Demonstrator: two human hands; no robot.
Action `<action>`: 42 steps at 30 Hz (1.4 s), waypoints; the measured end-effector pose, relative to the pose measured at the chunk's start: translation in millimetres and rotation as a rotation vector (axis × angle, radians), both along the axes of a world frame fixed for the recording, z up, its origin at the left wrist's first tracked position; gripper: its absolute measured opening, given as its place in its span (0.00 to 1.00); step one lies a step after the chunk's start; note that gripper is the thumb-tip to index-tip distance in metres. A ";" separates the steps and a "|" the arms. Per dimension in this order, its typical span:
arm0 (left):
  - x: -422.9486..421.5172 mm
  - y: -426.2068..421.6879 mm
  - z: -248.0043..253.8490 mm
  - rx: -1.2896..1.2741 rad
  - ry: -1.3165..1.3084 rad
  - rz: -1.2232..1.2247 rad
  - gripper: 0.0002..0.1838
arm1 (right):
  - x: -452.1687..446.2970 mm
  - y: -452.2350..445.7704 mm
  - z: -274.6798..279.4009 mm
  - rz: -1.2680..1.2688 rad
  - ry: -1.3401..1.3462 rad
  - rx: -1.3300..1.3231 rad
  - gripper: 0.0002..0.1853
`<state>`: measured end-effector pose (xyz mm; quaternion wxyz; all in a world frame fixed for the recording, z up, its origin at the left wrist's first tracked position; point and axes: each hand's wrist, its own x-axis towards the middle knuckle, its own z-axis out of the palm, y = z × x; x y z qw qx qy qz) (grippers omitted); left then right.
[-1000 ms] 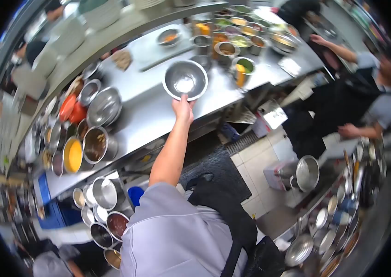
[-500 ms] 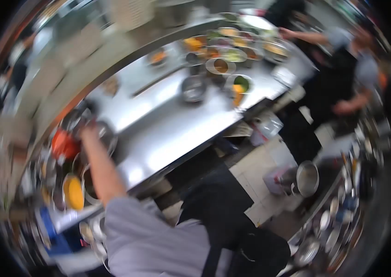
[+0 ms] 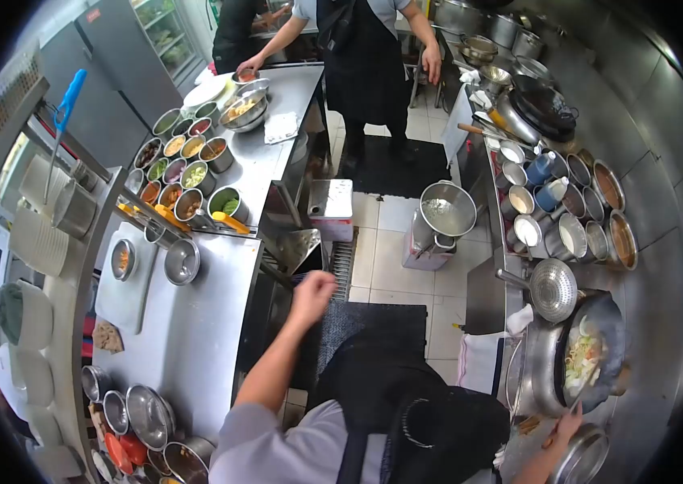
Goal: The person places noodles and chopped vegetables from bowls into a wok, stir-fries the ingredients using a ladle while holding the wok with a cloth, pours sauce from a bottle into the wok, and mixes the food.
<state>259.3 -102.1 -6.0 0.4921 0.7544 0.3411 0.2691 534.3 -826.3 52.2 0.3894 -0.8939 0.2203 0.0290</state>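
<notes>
My right hand (image 3: 567, 425) is closed around the handle of a long wok utensil (image 3: 580, 395). Its far end reaches into the food, and I cannot make out whether it is a ladle or a spatula. Sliced vegetables and pale pieces of food (image 3: 582, 355) lie in the dark wok (image 3: 612, 323) on the right-hand stove. My left hand (image 3: 313, 297) is in the air over the aisle, fingers curled in a loose fist with nothing visible in it. Beside the wok rests a perforated strainer (image 3: 553, 290), touched by neither hand.
At left, a steel table (image 3: 204, 323) holds ingredient tins, a cutting board (image 3: 125, 282) and metal bowls (image 3: 149, 415). A large pot (image 3: 448, 211) stands in the aisle. Seasoning containers (image 3: 527, 231) line the right counter. Ahead, a co-worker in a black apron (image 3: 366, 56) reaches to the table.
The view has swung round and now takes in the stove. My left hand has drawn back from the bowls at the table's end. My right hand, unseen before, now shows at the wok.
</notes>
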 end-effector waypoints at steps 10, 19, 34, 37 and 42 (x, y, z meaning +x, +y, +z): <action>222.3 -205.5 -3.5 -0.083 0.020 -0.747 0.07 | -138.3 -23.1 44.3 -0.112 -0.102 0.086 0.35; 275.6 -320.2 4.3 0.084 0.102 -1.129 0.08 | -132.0 -55.3 72.9 0.001 -0.102 -0.302 0.30; 297.2 -339.4 4.6 0.035 0.230 -1.216 0.08 | -98.2 -86.3 -13.6 0.063 -0.354 -0.463 0.29; 308.8 -322.4 -1.3 0.075 0.244 -1.239 0.08 | -81.9 -38.2 39.0 -0.308 -0.025 0.109 0.30; 344.3 -299.4 -22.9 0.084 0.243 -1.314 0.08 | -24.3 -18.6 22.2 -0.456 -0.192 0.375 0.32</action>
